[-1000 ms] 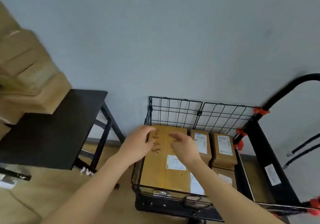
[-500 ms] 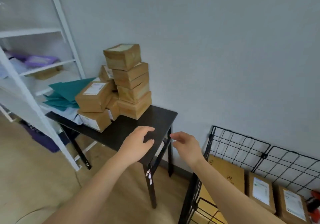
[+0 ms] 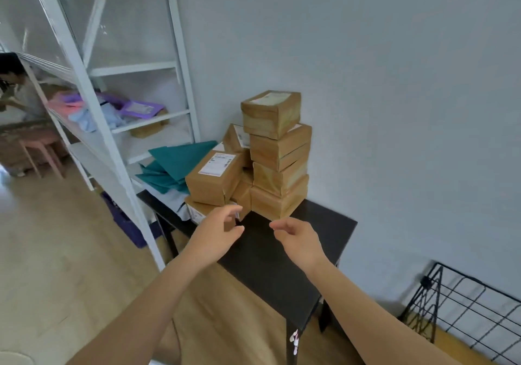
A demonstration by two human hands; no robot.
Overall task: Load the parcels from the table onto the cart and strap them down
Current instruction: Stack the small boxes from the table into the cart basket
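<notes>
Several brown cardboard parcels stand on a black table [image 3: 284,268] by the wall. A tall stack of parcels [image 3: 277,153] rises at the table's back. A labelled parcel [image 3: 214,177] lies on another parcel to its left. My left hand [image 3: 217,233] hovers just in front of the lower left parcels, fingers loosely curved, holding nothing. My right hand [image 3: 298,242] hangs over the bare tabletop in front of the tall stack, also holding nothing. A corner of the black wire cart [image 3: 462,308] shows at the lower right.
Teal envelopes [image 3: 174,164] lie at the table's far end. A white metal shelving rack [image 3: 112,144] with purple and blue packets stands to the left. A pink stool [image 3: 39,146] and a person sit beyond it. Wooden floor lies in front.
My view has swung left from the cart to the table. Both hands left the big parcel in the cart and now reach toward the parcels on the table.
</notes>
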